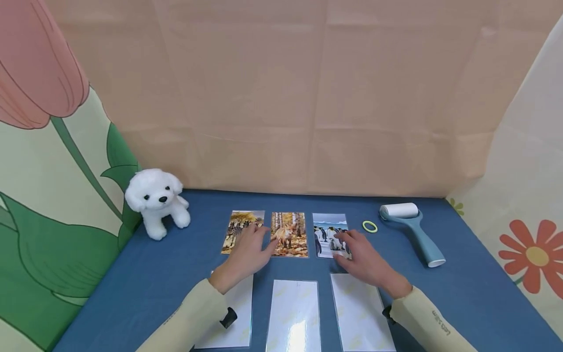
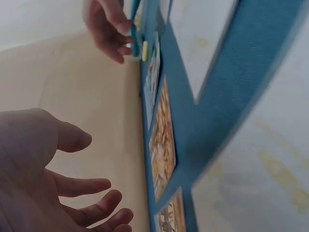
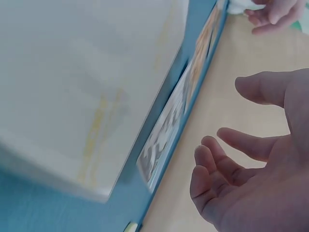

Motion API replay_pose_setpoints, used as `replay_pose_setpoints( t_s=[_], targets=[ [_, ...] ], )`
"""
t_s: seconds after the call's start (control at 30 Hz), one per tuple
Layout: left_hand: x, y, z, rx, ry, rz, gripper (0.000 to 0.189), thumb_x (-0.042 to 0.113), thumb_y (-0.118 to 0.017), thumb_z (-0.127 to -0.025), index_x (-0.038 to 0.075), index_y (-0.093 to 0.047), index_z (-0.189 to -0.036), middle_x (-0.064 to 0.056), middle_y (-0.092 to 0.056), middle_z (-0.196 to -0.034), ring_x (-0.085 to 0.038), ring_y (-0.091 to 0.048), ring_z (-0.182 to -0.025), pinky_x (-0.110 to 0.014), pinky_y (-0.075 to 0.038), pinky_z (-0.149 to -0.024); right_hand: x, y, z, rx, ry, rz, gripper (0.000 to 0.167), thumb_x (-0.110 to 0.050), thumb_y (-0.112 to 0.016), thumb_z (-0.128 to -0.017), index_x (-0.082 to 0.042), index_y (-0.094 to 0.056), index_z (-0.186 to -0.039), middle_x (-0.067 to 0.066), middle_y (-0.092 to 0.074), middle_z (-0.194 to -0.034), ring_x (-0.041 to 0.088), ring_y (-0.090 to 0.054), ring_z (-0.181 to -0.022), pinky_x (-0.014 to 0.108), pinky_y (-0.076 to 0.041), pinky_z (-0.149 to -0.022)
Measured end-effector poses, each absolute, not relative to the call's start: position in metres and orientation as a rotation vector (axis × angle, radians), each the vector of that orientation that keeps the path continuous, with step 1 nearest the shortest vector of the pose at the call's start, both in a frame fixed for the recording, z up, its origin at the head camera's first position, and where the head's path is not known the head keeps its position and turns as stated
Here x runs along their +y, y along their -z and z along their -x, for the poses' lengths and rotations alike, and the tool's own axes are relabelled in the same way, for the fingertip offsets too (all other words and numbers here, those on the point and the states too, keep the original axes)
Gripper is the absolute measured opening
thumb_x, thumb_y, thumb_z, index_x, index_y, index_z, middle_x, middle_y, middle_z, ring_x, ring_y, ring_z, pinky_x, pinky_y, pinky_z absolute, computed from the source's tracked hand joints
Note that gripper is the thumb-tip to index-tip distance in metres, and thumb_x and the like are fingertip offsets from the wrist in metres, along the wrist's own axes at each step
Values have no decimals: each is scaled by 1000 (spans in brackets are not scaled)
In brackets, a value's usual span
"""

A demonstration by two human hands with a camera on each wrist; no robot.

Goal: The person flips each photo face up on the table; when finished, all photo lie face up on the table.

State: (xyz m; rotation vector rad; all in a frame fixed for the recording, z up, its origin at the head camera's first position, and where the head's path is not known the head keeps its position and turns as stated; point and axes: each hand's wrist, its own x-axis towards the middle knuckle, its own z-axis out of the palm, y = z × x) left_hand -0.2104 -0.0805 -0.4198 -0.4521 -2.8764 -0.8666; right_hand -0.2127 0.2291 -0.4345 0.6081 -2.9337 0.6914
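In the head view, three photo cards lie in a row: a card with striped animals, probably zebras (image 1: 237,220), a fox card (image 1: 289,234) and a penguin card (image 1: 326,233). My left hand (image 1: 245,255) is over the lower right of the zebra card, hiding part of it, its fingers loosely spread. Over the penguin card's right side is my right hand (image 1: 364,260), covering its edge. Both wrist views show the left hand (image 2: 63,174) and right hand (image 3: 251,150) raised off the table, relaxed, with nothing held.
Nearer me lie a left white sheet (image 1: 243,305), a middle one (image 1: 292,308) and a right one (image 1: 358,313). A white plush dog (image 1: 154,200) sits back left. At right are a yellow-green ring (image 1: 370,226) and a blue lint roller (image 1: 415,227). A tan sheet (image 1: 308,122) hangs behind.
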Motion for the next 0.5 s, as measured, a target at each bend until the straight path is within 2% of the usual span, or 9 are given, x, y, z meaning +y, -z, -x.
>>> replay_pose_setpoints(
  t_s=[0.17,0.23,0.5],
  targets=[
    [-91,425,198,-2865,843,450,47,29,-67,-99,-4,-62,-132,-13,-56,-108,-27,-51,-92,-48,-43,-81,219,434,205,-2899,-686,-688,48,-19,-73,-92,0,-59,-134,14,-56,-122,31,-54,-110,51,-49,-91],
    [-94,425,192,-2854,809,463,47,28,-68,-98,-4,-62,-132,-14,-57,-110,-27,-52,-96,-49,-44,-85,215,433,202,-2905,-684,-706,48,-20,-74,-92,-1,-59,-134,12,-57,-122,29,-54,-109,50,-49,-91],
    [-105,428,168,-2880,765,457,44,27,-70,-97,0,-63,-130,-11,-57,-109,-27,-53,-98,-51,-43,-84,197,428,190,-2933,-743,-741,49,-22,-75,-93,-4,-60,-136,9,-58,-125,24,-56,-109,48,-50,-92]
  ],
)
